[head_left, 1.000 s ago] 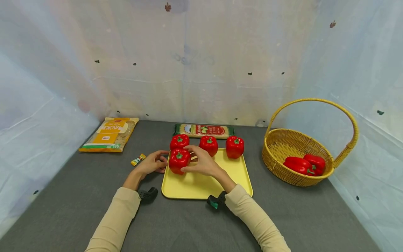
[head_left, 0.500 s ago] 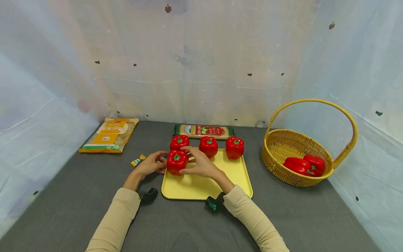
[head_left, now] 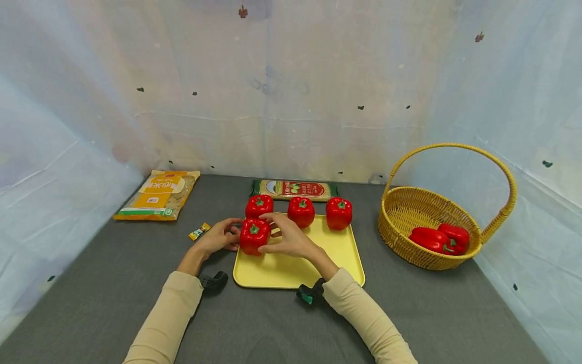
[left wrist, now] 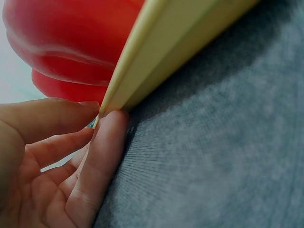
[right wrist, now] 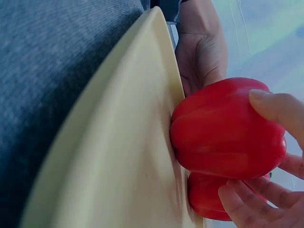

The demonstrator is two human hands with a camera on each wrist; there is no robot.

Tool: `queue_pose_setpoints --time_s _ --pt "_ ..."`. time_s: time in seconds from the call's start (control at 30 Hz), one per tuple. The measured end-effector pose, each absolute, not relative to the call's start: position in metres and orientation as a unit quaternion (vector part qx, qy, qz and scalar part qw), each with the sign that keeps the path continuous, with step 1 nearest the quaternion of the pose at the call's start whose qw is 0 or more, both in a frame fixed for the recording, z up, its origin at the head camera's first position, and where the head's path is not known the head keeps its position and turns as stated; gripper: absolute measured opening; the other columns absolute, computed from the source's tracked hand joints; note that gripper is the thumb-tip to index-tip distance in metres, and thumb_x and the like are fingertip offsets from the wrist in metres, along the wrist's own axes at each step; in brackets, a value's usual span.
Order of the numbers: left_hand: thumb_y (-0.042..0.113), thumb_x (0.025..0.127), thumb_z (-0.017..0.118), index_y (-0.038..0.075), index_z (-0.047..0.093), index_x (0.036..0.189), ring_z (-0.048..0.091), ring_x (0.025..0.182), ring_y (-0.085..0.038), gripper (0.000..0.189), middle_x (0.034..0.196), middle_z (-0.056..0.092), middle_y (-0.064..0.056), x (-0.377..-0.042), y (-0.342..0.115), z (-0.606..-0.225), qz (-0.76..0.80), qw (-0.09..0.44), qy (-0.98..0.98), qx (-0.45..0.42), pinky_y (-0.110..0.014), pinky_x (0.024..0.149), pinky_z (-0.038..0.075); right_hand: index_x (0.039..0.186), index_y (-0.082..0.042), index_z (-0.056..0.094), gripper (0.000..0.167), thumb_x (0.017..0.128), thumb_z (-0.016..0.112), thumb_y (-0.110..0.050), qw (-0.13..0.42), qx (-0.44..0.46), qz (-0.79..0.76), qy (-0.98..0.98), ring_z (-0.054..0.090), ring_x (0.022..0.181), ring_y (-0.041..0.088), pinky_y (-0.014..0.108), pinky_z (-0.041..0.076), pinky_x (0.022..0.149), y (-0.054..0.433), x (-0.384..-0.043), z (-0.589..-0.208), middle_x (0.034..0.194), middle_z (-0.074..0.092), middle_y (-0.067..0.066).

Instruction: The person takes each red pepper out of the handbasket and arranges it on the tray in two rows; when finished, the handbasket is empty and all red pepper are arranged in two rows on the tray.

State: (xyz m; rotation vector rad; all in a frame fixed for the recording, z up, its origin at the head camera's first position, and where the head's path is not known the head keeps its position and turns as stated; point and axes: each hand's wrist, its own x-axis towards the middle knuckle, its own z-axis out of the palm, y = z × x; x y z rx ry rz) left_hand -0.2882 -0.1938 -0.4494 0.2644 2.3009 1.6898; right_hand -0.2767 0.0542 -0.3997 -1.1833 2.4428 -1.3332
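My right hand (head_left: 291, 237) holds a red bell pepper (head_left: 254, 237), thumb on the near side and fingers round the far side. The pepper stands stem up at the left end of a yellow tray (head_left: 295, 273); in the right wrist view its base meets the tray floor. My left hand (head_left: 217, 236) pinches the tray's left rim, thumb above and a finger below, as the left wrist view shows (left wrist: 71, 152). Behind the held pepper sits another bell pepper (head_left: 259, 205). Two more, a middle pepper (head_left: 300, 212) and a right pepper (head_left: 338, 214), line the tray's back edge.
At the right stands a wicker basket (head_left: 400, 245) with a tall handle and red peppers (head_left: 432, 239) inside. A green-ended pasta packet (head_left: 294, 189) lies behind the tray. To the left are a grain bag (head_left: 159, 196) and a small yellow wrapped packet (head_left: 199, 231).
My right hand has shifted the bell pepper slightly left and toward me, close to the tray's left rim. The left hand keeps its place at the rim.
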Motion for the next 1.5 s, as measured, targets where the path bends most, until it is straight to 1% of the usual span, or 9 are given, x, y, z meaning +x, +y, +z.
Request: queue_pose_setpoints --time_s 0.3,0.5,0.73,0.8,1.0,1.13,1.3,1.4,1.5 --pt "0.003 0.092 0.050 0.000 0.033 0.139 0.063 0.077 -0.022 0.050 0.102 0.055 -0.018 -0.289 -0.194 -0.451 0.585 0.139 0.795 0.086 -0.036 0.069 0.056 0.138 -0.009 0.038 0.076 0.075 0.080 -0.024 0.058 -0.400 -0.435 0.805 0.051 0.111 0.025 0.043 0.050 0.088 0.056 -0.280 -0.404 0.132 0.045 0.007" --pt "0.003 0.092 0.050 -0.001 0.032 0.139 0.063 0.077 -0.022 0.051 0.102 0.055 -0.019 -0.289 -0.193 -0.451 0.583 0.136 0.796 0.089 -0.036 0.069 0.056 0.139 -0.012 0.037 0.079 0.074 0.080 -0.025 0.048 -0.397 -0.428 0.811 0.052 0.111 0.023 0.042 0.050 0.088 0.061 -0.280 -0.401 0.128 0.047 0.007" --pt "0.004 0.092 0.052 -0.001 0.033 0.139 0.063 0.077 -0.022 0.052 0.102 0.055 -0.019 -0.289 -0.193 -0.450 0.581 0.132 0.798 0.088 -0.036 0.069 0.056 0.139 -0.009 0.037 0.077 0.076 0.079 -0.023 0.032 -0.404 -0.442 0.800 0.053 0.112 0.033 0.045 0.049 0.090 0.077 -0.280 -0.389 0.127 0.048 0.014" --pt "0.004 0.092 0.052 -0.001 0.033 0.139 0.063 0.078 -0.022 0.052 0.102 0.055 -0.019 -0.289 -0.193 -0.450 0.582 0.133 0.797 0.089 -0.036 0.069 0.056 0.138 -0.007 0.038 0.076 0.076 0.079 -0.022 0.028 -0.409 -0.447 0.795 0.053 0.112 0.033 0.047 0.048 0.090 0.084 -0.280 -0.385 0.128 0.048 0.015" --pt "0.004 0.092 0.052 -0.001 0.033 0.140 0.063 0.079 -0.022 0.052 0.103 0.055 -0.019 -0.290 -0.193 -0.449 0.580 0.137 0.798 0.088 -0.036 0.070 0.056 0.135 -0.010 0.044 0.068 0.077 0.078 -0.024 0.008 -0.406 -0.443 0.799 0.055 0.108 0.026 0.047 0.047 0.091 0.112 -0.278 -0.372 0.127 0.052 0.008" --pt "0.004 0.092 0.052 -0.001 0.033 0.140 0.063 0.079 -0.022 0.052 0.103 0.055 -0.019 -0.290 -0.193 -0.448 0.578 0.136 0.800 0.089 -0.036 0.070 0.056 0.132 -0.007 0.048 0.064 0.077 0.078 -0.022 -0.024 -0.395 -0.428 0.812 0.055 0.109 0.030 0.051 0.046 0.090 0.135 -0.277 -0.362 0.128 0.052 0.010" --pt "0.005 0.092 0.052 0.000 0.032 0.140 0.063 0.079 -0.022 0.052 0.103 0.055 -0.018 -0.289 -0.194 -0.448 0.577 0.137 0.800 0.089 -0.036 0.070 0.056 0.132 -0.003 0.047 0.063 0.078 0.076 -0.011 -0.056 -0.380 -0.414 0.826 0.053 0.110 0.034 0.052 0.046 0.090 0.164 -0.269 -0.345 0.128 0.050 0.015" --pt "0.005 0.092 0.053 0.001 0.033 0.140 0.063 0.079 -0.022 0.052 0.103 0.055 -0.018 -0.289 -0.194 -0.449 0.579 0.136 0.799 0.086 -0.036 0.070 0.056 0.131 0.000 0.048 0.059 0.079 0.074 -0.007 -0.071 -0.357 -0.404 0.839 0.053 0.108 0.036 0.051 0.046 0.089 0.180 -0.258 -0.331 0.124 0.052 0.016" --pt "0.005 0.092 0.053 0.000 0.033 0.140 0.063 0.079 -0.022 0.052 0.103 0.055 -0.019 -0.288 -0.194 -0.449 0.580 0.135 0.799 0.090 -0.036 0.070 0.056 0.127 0.001 0.051 0.053 0.079 0.073 -0.006 -0.081 -0.335 -0.396 0.851 0.054 0.106 0.034 0.043 0.048 0.089 0.195 -0.247 -0.318 0.121 0.053 0.014"
